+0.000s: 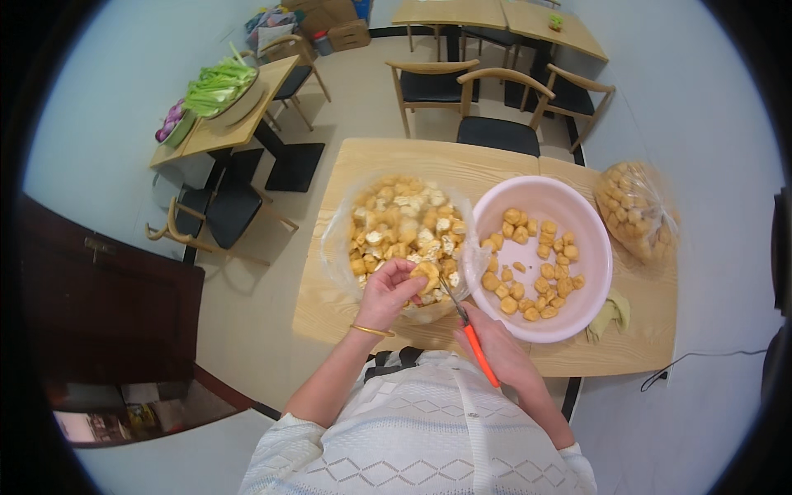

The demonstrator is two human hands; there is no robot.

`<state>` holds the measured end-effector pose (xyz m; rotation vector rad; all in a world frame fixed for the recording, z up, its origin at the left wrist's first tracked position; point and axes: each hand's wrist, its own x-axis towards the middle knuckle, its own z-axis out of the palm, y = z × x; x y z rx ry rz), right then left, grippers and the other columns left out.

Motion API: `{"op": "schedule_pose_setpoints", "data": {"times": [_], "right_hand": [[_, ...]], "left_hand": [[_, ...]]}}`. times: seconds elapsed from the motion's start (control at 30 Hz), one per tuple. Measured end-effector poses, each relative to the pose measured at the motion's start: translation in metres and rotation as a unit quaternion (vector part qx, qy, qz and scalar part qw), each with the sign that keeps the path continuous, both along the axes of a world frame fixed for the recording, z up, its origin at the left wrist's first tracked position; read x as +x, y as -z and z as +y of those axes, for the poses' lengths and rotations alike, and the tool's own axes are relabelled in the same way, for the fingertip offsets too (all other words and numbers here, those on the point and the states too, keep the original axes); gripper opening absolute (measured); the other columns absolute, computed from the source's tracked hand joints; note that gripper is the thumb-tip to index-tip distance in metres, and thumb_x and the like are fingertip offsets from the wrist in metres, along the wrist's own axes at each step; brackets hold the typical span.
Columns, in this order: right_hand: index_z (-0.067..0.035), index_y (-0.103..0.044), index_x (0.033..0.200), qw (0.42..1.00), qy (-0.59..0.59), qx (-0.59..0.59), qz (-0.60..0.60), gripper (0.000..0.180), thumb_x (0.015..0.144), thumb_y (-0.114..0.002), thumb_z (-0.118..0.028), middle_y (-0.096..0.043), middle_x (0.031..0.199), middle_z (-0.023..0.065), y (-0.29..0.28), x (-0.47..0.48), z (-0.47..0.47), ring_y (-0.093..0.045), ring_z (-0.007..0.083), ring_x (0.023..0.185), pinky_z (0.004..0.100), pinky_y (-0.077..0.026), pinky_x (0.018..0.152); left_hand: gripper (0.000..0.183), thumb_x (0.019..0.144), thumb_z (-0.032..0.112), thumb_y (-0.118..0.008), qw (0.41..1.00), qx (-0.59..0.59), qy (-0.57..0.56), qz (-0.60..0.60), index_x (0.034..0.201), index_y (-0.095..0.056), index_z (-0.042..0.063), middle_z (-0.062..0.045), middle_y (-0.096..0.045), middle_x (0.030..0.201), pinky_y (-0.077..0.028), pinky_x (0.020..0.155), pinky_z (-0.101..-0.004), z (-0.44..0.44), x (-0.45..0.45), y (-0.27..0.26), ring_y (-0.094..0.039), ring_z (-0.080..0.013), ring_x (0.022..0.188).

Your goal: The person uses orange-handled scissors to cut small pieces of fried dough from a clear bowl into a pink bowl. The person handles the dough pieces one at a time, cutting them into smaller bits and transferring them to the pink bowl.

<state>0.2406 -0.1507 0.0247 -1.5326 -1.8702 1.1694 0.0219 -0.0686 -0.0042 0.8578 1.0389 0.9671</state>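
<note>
My left hand (391,289) pinches a golden fried tofu puff (427,276) between thumb and fingers. Scissors (475,346) with orange handles are in my right hand (495,346), their blades at the puff's right side. Both hands are over the near part of a clear plastic bag (337,247), spread wide and filled with tofu puffs (396,216); many show pale, spongy insides. To its right stands a pale pink plastic basin (594,297), touched by the bag's edge. Whole-looking puffs (547,297) and a few small scraps lie scattered in the basin.
Right of the basin, a tied clear bag of puffs (631,204) and a green cloth (609,315) lie on the wooden table (396,151). A side table at left holds a basin of leafy greens (219,86) and a bowl of purple onions (170,124). A chair (498,133) stands behind.
</note>
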Motion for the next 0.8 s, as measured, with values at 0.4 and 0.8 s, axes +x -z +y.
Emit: {"op": "schedule_pose_setpoints", "data": {"times": [0.4, 0.8], "right_hand": [[0.005, -0.052, 0.122, 0.999, -0.031, -0.008, -0.012, 0.039, 0.096, -0.062, -0.022, -0.062, 0.080, 0.0225, 0.008, -0.029, 0.022, -0.060, 0.0426, 0.072, 0.0473, -0.049, 0.068], [0.000, -0.057, 0.114, 0.997, 0.000, -0.072, 0.003, 0.034, 0.097, -0.062, -0.028, -0.064, 0.072, 0.0189, 0.012, -0.027, 0.023, -0.062, 0.0352, 0.068, 0.0418, -0.049, 0.063]], "left_hand": [[0.019, 0.090, 0.007, -0.072, 0.998, 0.020, 0.013, 0.059, 0.105, -0.061, 0.003, -0.004, -0.069, 0.094, -0.054, 0.062, -0.0229, -0.004, -0.017, 0.006, -0.065, -0.0087, 0.076], [0.013, 0.091, 0.003, -0.068, 0.992, -0.103, -0.055, -0.044, 0.100, -0.060, 0.005, -0.007, -0.068, 0.098, -0.061, 0.078, -0.0338, 0.004, -0.030, 0.010, -0.071, -0.0212, 0.083]]}}
